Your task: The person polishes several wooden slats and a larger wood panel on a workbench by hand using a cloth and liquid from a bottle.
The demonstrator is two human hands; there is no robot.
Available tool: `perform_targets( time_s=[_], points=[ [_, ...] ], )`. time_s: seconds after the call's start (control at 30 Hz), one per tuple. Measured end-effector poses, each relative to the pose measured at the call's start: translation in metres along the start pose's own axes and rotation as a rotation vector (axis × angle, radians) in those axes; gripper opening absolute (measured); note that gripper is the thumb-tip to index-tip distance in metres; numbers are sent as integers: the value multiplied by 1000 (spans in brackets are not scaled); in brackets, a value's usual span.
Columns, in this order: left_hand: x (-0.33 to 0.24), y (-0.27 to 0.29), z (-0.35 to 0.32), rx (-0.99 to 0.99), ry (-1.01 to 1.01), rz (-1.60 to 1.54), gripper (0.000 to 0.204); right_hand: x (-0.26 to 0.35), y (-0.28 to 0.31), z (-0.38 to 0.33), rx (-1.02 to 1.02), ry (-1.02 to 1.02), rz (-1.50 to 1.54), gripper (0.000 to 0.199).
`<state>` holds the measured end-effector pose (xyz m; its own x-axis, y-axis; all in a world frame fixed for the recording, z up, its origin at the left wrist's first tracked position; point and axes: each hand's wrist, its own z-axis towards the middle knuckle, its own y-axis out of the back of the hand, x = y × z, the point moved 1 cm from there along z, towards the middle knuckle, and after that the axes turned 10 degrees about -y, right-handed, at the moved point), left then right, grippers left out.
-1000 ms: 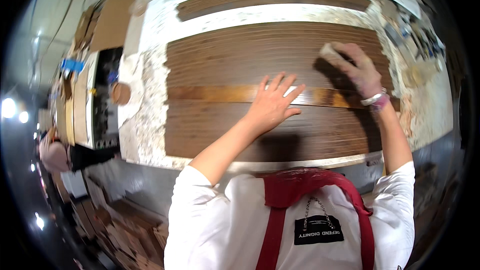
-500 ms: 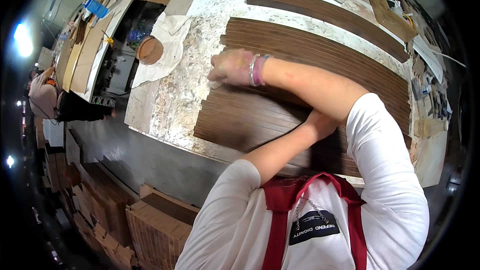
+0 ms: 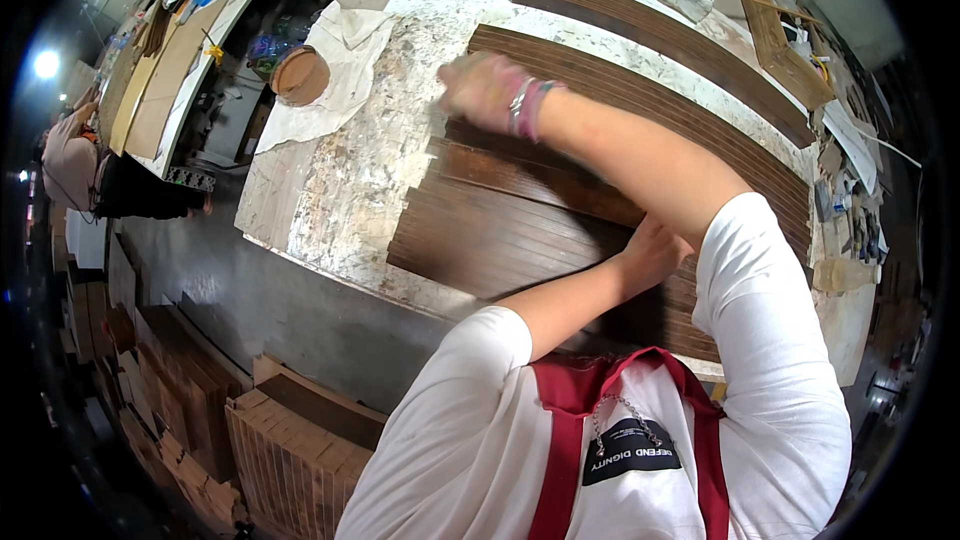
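Note:
A row of dark brown wooden boards point(image 3: 470, 225) lies side by side on the worktable. My right arm crosses over my left. At the boards' left end, my right hand point(image 3: 485, 92), with pink at the wrist and a silvery bracelet, is curled and blurred by motion. What is under its fingers cannot be made out. My left hand point(image 3: 655, 252) is over the nearer boards, under my right forearm. Its fingers look curled, partly hidden, and whether they hold anything does not show. One board point(image 3: 540, 183) between the hands looks redder and shinier.
Separate brown boards point(image 3: 650, 35) lie farther back. A round brown container point(image 3: 300, 76) stands on a pale sheet point(image 3: 345, 45) at left. A wooden frame point(image 3: 785, 50) and a clear bottle point(image 3: 845, 275) are at right. Stacked boards point(image 3: 295, 450) stand below; another person point(image 3: 110, 175) works far left.
My right hand has moved away from me across the board ends, uncovering a shiny reddish board. My left hand has shifted slightly to the right. The whole view has tilted a little.

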<state>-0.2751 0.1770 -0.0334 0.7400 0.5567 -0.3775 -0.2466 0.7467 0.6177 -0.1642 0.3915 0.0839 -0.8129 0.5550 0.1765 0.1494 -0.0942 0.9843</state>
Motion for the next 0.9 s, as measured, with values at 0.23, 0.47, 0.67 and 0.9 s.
perform_targets(
  time_s=[0.23,0.47,0.67,0.9],
  points=[
    [6,18,41,499,68,101,26,-62,45,-84,-113,-92,487,28],
    [41,17,57,65,24,114,28,-66,65,-93,-94,-234,516,31],
    [29,47,43,180,351,-766,41,-1,-4,-41,-62,326,327,20],
    [48,-5,36,2,443,-781,40,-27,-10,22,-56,90,18,16]
  ],
)
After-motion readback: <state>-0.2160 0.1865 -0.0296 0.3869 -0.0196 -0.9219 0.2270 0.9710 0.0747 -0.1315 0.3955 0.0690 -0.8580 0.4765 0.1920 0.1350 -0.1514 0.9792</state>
